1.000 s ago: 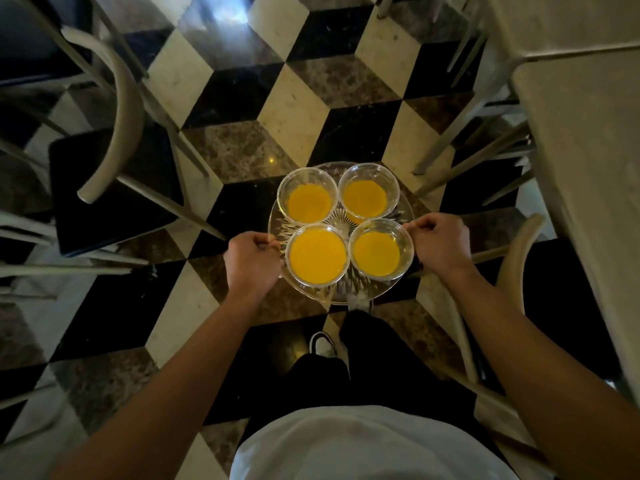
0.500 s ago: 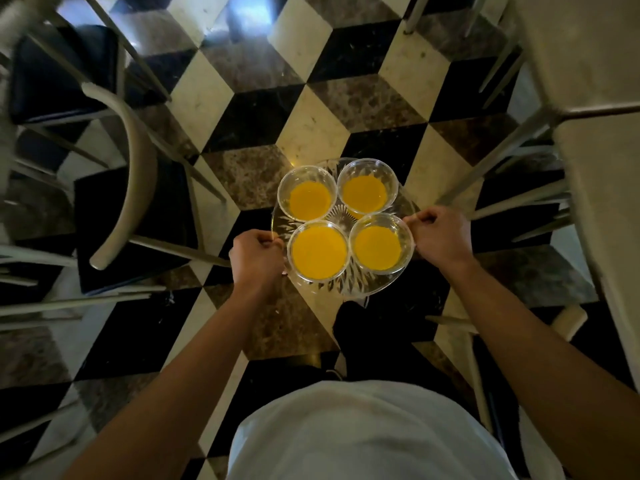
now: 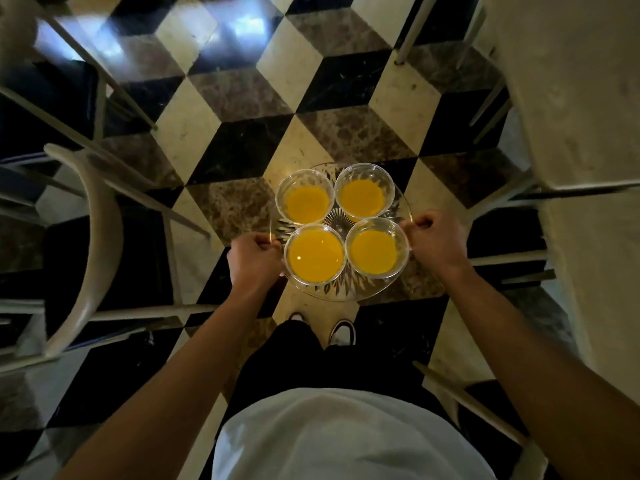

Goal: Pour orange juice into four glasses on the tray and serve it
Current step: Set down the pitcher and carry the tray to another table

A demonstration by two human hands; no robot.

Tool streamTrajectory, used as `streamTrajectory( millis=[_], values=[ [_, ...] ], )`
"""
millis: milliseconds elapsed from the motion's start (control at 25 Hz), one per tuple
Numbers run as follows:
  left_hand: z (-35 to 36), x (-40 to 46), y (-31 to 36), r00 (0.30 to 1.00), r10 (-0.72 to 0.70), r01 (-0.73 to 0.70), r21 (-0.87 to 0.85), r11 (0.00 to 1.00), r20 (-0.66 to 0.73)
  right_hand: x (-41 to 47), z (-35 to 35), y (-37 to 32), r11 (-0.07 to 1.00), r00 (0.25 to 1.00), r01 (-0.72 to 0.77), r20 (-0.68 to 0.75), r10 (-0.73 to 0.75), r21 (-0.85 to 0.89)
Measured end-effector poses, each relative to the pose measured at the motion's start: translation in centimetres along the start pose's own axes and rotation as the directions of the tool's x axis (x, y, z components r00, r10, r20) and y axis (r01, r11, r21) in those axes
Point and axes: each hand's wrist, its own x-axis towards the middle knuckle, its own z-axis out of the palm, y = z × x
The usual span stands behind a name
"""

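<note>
Floor (image 3: 239,95) of polished stone, cube-pattern tiles in black, cream and mottled brown. Pale table (image 3: 581,109) at right; curved-back chair (image 3: 100,237) with dark seat at left. Round clear tray (image 3: 346,289), cut-glass pattern, carried level above the floor. On it four round glasses (image 3: 316,254), touching or nearly so, each holding opaque orange juice (image 3: 372,251). Left hand (image 3: 254,261) and right hand (image 3: 438,242) clench opposite rims.

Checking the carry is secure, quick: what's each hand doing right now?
Left hand: fingers curled on the tray's left rim, holding it.
Right hand: fingers curled on the tray's right rim, holding it.
</note>
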Motion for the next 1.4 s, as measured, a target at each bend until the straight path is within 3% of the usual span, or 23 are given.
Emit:
streamTrajectory(
  millis=[320,720,1400],
  values=[
    [3.9,8.0,7.1,0.994,0.041,-0.049,0.074,0.996,0.099,8.7,-1.4,-1.0,0.995,0.994,-0.102,-0.045,0.103,0.017],
    [8.2,19.8,20.7,0.958,0.137,-0.15,0.033,0.988,0.253,20.3,-3.7,-5.3,0.971,0.95,-0.227,-0.202,0.239,0.08],
    [17.9,30.6,39.7,0.87,0.308,-0.347,0.035,0.937,0.385,39.0,-10.9,-7.9,0.937,0.89,-0.275,-0.312,0.333,0.216]
  ],
)
